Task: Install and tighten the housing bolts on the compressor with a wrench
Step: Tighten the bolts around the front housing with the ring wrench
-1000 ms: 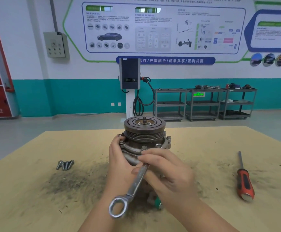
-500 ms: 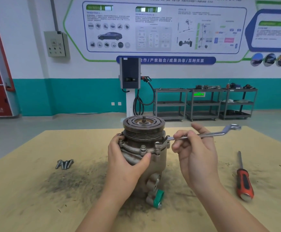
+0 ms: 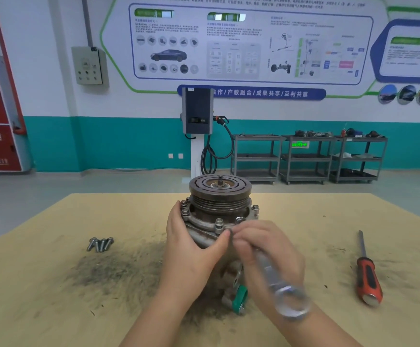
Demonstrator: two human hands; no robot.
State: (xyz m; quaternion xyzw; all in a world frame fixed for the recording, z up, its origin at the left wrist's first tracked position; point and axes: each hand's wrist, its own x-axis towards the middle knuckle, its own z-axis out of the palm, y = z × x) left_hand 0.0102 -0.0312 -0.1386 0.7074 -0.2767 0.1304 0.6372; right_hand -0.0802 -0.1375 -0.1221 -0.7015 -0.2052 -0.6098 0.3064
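Note:
The grey compressor (image 3: 220, 196) stands upright in the middle of the table with its ribbed pulley on top. Several housing bolts (image 3: 219, 223) stick up from its flange. My left hand (image 3: 191, 249) grips the left side of the housing, thumb across the front. My right hand (image 3: 269, 249) holds the silver wrench (image 3: 279, 284), blurred by motion. One end of the wrench reaches a bolt at the front right of the flange; its ring end points toward me. Several loose bolts (image 3: 100, 244) lie on the table to the left.
A red-and-black-handled screwdriver (image 3: 367, 279) lies on the right of the tan table (image 3: 53, 309). Dark metal filings cover the table around the compressor. A green-capped port (image 3: 239, 298) juts from the compressor's base toward me.
My right hand swung the wrench from pointing right, away from the compressor, back round toward me. My left hand kept its hold on the housing.

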